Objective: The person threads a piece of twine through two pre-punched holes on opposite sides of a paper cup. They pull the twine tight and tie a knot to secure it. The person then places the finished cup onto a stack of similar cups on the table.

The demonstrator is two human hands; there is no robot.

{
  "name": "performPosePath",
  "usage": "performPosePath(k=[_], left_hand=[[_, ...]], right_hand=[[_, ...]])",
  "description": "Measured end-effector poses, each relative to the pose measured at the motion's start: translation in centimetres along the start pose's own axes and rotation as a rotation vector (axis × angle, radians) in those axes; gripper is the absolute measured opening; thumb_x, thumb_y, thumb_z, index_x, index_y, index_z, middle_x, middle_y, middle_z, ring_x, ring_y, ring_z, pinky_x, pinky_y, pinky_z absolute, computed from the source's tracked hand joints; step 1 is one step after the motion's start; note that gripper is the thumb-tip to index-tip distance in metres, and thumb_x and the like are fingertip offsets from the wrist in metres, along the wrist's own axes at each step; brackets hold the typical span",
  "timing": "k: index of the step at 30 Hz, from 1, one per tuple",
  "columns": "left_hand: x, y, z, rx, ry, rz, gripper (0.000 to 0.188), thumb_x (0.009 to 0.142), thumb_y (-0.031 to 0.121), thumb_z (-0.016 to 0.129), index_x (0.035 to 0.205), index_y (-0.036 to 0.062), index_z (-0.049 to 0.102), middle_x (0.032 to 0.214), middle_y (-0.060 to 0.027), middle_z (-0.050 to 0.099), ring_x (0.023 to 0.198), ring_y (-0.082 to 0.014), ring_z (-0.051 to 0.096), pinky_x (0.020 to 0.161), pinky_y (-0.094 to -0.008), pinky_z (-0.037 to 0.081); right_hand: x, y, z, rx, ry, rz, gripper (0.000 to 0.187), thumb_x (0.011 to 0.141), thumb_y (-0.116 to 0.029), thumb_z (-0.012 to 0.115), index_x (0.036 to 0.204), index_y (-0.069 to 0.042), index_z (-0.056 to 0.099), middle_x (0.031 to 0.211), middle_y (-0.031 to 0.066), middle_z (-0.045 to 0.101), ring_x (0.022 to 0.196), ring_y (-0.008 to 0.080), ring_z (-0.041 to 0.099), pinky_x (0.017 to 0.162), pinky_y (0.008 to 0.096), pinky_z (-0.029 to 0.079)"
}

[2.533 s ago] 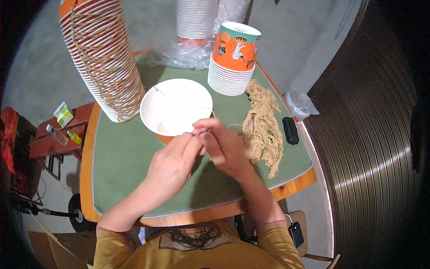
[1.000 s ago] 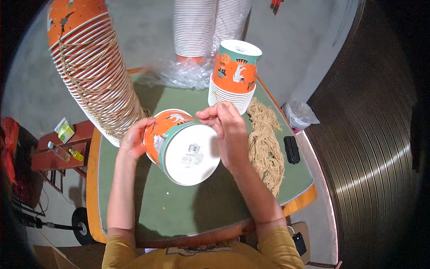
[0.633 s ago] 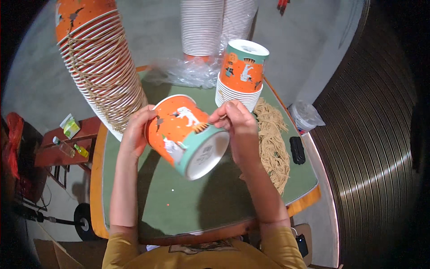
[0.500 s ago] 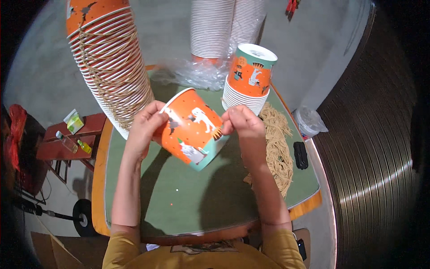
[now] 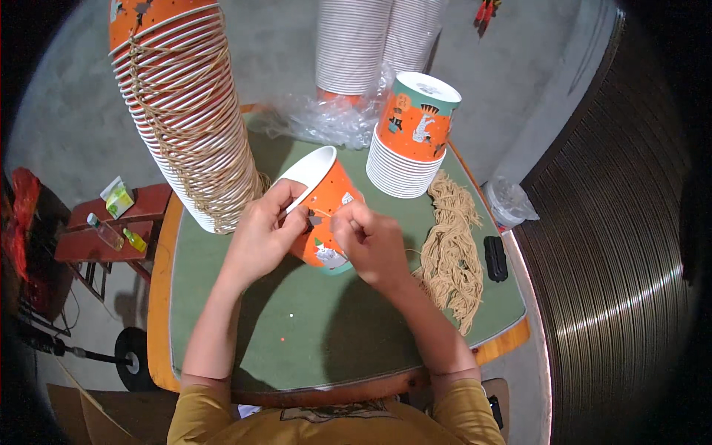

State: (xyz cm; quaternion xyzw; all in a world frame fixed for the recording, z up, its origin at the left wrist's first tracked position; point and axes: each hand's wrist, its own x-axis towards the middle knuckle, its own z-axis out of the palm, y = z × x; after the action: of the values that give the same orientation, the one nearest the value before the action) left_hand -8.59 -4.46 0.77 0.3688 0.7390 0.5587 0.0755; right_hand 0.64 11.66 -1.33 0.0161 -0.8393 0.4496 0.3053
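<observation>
1. Far left, we see a dark red bench bearing a clear bottle, a yellow bottle and a green-and-white packet.
2. Next, a tall, leaning stack of nested tubs stands on the green tabletop, tan cord hanging along its side.
3. Our left hand is clamped on the orange tub at its rim.
4. That tub is tilted between our hands, its white mouth facing up and left.
5. Our right hand has its fingertips drawn together at the tub's wall; we cannot tell what they pinch.
6. Beyond it, a shorter, upside-down tub stack stands.
7. Rightmost on the tabletop lie a hank of tan cord and a black case.
</observation>
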Motion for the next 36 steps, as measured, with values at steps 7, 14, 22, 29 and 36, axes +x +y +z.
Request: performPosePath(k=[7, 14, 22, 29, 36], left_hand=[[-0.4, 0.3, 0.6, 0.156, 0.036, 0.026, 0.020, 0.092, 0.003, 0.051, 0.111, -0.0008, 0.056, 0.089, -0.0023, 0.059, 0.078, -0.0067, 0.054, 0.072, -0.0234, 0.047], [0.2, 0.3, 0.6, 0.128, 0.031, 0.226, 0.029, 0.091, -0.002, 0.044, 0.115, 0.0003, 0.060, 0.100, -0.0077, 0.061, 0.086, -0.0117, 0.058, 0.079, -0.0270, 0.048], [-0.1, 0.7, 0.7, 0.210, -0.064, 0.207, 0.026, 0.090, 0.001, 0.050, 0.114, 0.0004, 0.061, 0.098, -0.0082, 0.062, 0.088, -0.0172, 0.061, 0.080, -0.0303, 0.049], [0.0, 0.3, 0.8, 0.262, -0.051, 0.273, 0.012, 0.092, 0.009, 0.057, 0.101, 0.0018, 0.060, 0.090, -0.0097, 0.060, 0.081, -0.0234, 0.061, 0.073, -0.0338, 0.049], [-0.1, 0.0, 1.1, 0.370, -0.017, 0.324, 0.007, 0.093, 0.008, 0.054, 0.095, 0.0017, 0.055, 0.087, -0.0140, 0.055, 0.080, -0.0328, 0.059, 0.069, -0.0400, 0.047]], right_hand=[[0.0, 0.1, 0.2, -0.018, 0.068, -0.044, 0.016, 0.088, -0.020, 0.062, 0.083, -0.005, 0.059, 0.066, 0.0116, 0.059, 0.057, 0.0247, 0.061, 0.055, 0.0379, 0.048], [-0.1, 0.2, 0.1, -0.028, 0.052, 0.015, 0.012, 0.087, -0.019, 0.062, 0.088, -0.007, 0.064, 0.073, 0.0125, 0.066, 0.062, 0.0246, 0.066, 0.059, 0.0363, 0.051], [0.1, -0.4, 0.0, -0.080, 0.027, 0.046, 0.017, 0.087, -0.022, 0.061, 0.085, -0.006, 0.064, 0.065, 0.0121, 0.062, 0.058, 0.0257, 0.064, 0.056, 0.0374, 0.049], [0.1, -0.5, -0.3, -0.020, -0.049, 0.108, 0.020, 0.088, -0.025, 0.061, 0.084, -0.005, 0.065, 0.062, 0.0129, 0.060, 0.055, 0.0252, 0.063, 0.054, 0.0373, 0.048], [0.2, -0.1, -0.2, -0.012, -0.049, 0.109, 0.020, 0.089, -0.025, 0.062, 0.083, -0.006, 0.063, 0.061, 0.0129, 0.059, 0.054, 0.0262, 0.062, 0.053, 0.0385, 0.047]])
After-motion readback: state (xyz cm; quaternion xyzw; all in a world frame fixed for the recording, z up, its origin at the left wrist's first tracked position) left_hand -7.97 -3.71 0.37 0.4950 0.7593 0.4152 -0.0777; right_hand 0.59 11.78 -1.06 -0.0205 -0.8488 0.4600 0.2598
